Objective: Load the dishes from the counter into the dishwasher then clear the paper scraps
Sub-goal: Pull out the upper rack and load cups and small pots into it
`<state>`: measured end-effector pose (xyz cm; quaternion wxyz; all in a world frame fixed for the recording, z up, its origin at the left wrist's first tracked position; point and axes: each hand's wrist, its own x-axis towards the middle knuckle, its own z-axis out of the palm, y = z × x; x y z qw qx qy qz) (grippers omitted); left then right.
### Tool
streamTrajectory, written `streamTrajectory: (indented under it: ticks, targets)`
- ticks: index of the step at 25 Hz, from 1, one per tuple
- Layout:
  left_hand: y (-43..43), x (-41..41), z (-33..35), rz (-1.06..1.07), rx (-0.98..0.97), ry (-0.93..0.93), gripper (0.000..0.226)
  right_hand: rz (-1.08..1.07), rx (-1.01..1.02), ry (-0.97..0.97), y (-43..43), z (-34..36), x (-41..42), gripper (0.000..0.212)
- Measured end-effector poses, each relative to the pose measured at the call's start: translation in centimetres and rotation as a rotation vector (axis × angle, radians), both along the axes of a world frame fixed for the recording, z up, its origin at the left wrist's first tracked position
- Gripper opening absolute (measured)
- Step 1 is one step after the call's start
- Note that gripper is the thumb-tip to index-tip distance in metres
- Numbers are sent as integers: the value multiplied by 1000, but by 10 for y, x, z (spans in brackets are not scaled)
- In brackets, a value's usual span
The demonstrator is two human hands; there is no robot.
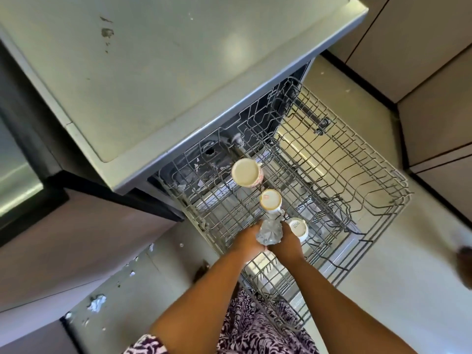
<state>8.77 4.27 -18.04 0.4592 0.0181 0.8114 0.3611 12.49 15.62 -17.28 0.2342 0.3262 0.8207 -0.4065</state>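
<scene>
The grey wire dishwasher rack (332,154) is drawn out. A clear faceted glass (270,233) is clasped over it between left hand (249,241) and right hand (287,242). Three inverted white ceramic mugs (246,172) are seated from 12 to 3 o'clock of it. White paper scraps (97,302) are noted at 8 o'clock.

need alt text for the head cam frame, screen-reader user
A person's left hand and right hand hold a clear cut glass over a pulled-out dishwasher rack, seen from above. Three mugs sit upside down in a row in the rack beyond it. Paper scraps lie on the floor to the left.
</scene>
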Motion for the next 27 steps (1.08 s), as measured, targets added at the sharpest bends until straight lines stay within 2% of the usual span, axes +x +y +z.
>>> streamTrajectory:
  ticks: [3,10,14,20,27]
  targets:
    - [1,-3,0,-24,-16,1,72,23,28,-23,-3,-1,-4,44]
    - [-2,-9,11,89,11,62,53,18,137,-13,-10,14,-6,42]
    - [-3,-18,36,171,31,131,42,48,178,72,-15,35,-18,49]
    - [-16,-39,104,346,58,415,32,40,286,328,-35,91,-52,45]
    - [-81,-48,203,551,24,757,22,11,226,844,-92,179,-96,36]
